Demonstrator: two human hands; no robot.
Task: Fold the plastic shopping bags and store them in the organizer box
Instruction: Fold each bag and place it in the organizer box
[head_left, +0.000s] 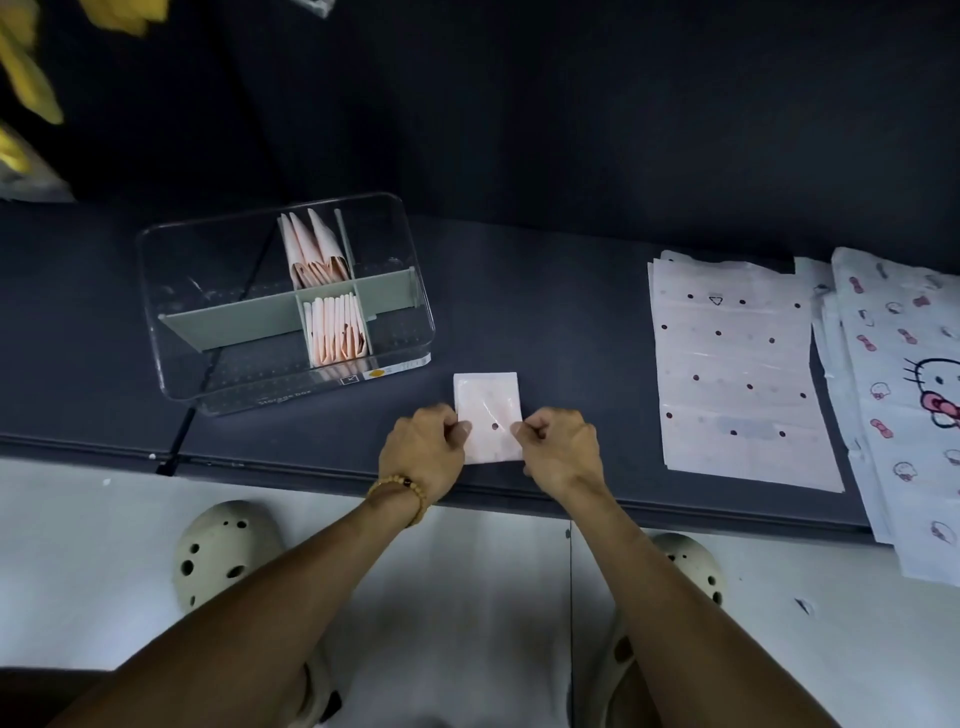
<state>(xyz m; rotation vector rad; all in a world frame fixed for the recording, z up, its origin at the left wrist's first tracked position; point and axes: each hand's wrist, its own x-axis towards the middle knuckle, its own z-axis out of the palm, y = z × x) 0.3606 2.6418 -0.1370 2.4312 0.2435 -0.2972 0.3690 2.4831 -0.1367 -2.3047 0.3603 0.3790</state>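
Reaching forward from the bottom of the view, both bare forearms converge on a small folded bag (487, 410) that lies flat on the dark surface (571, 322) near its front edge. The left hand (423, 447), with a beaded bracelet (400, 496) on its wrist, has its fingers curled and pinches the bag's left edge between thumb and fingertips. The right hand (563, 449) mirrors it, knuckles up, pinching the right edge. The bag is a pale pink upright rectangle with a dark dot near its middle, between the two hands. Below the arms, two cream perforated clogs (223, 553) stand on the light floor (78, 571).

Farther back and to the left sits a clear organizer box (171, 332) with grey dividers (239, 319). Folded pink bags (335, 330) stand on edge in its near middle compartment, and more (311, 249) stand in the compartment behind it. To the right, well apart from the hands, lies a stack of flat dotted bags (737, 364), and beside it, at the right edge, a pile of cartoon-cat printed bags (904, 374).
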